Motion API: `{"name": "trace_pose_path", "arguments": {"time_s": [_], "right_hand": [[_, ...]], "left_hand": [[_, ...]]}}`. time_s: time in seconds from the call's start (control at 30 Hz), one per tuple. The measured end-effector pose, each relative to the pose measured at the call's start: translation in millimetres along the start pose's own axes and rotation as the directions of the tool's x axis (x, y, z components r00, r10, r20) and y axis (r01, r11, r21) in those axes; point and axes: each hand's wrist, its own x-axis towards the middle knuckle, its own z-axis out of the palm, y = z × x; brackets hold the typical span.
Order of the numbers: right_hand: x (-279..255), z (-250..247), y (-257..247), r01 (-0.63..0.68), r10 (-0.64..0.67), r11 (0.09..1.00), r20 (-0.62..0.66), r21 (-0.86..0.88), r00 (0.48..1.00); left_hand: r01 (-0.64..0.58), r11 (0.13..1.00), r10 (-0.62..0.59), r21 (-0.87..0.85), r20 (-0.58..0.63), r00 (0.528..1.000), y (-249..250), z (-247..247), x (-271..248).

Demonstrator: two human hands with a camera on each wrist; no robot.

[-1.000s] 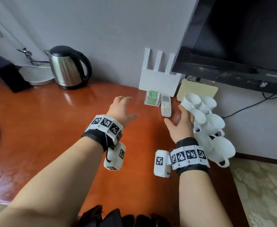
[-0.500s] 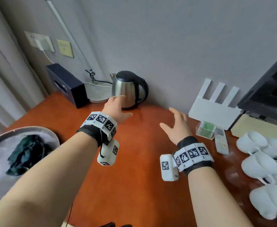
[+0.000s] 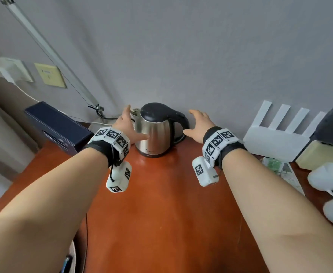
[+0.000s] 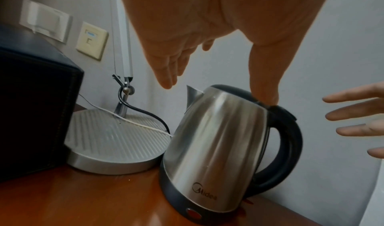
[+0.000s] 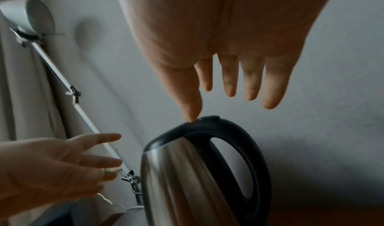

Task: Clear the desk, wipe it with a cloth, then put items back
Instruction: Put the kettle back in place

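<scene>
The kettle (image 3: 155, 131) stands on the desk (image 3: 161, 213) against the wall, lamp base (image 4: 116, 140) and box (image 3: 57, 127) to its left, router (image 3: 276, 140) right.

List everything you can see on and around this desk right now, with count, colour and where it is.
kettle: one, steel with black lid and handle, back of desk between both hands
lamp base: one, silver, ribbed, left of kettle
dark box: one, navy, back left
router: one, white, four antennas, against wall at right
cups: at least two, white, right edge
remote: one, pale, beside cups
wall plates: two, white and cream, left wall
left hand: open, by kettle's spout side
right hand: open, by handle
</scene>
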Motion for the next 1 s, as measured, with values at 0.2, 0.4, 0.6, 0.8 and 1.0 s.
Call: {"name": "trace_pose_path", "arguments": {"time_s": [0.2, 0.4, 0.6, 0.8, 1.0], "right_hand": [[40, 20, -5, -0.029, 0.027, 0.999, 0.075, 0.027, 0.997], [64, 35, 2, -0.014, 0.012, 0.998, 0.030, 0.060, 0.999], [67, 30, 17, 0.038, -0.038, 0.999, -0.017, 0.012, 0.999], [46, 5, 60, -0.004, 0.003, 1.000, -0.044, -0.009, 0.999], [17, -31, 119, -0.067, 0.066, 0.998, -0.100, 0.002, 0.993]], "left_hand": [[-0.003, 0.999, 0.006, -0.035, 0.091, 0.996, 1, 5, 44], [0.008, 0.988, 0.013, -0.154, 0.139, 0.990, -1, 20, 64], [-0.024, 0.985, 0.045, -0.170, 0.122, 0.992, 6, 34, 66], [-0.087, 0.990, 0.102, -0.108, 0.142, 0.985, 43, 59, 49], [-0.187, 0.978, 0.203, -0.096, 0.207, 0.957, 98, 96, 36]]}}
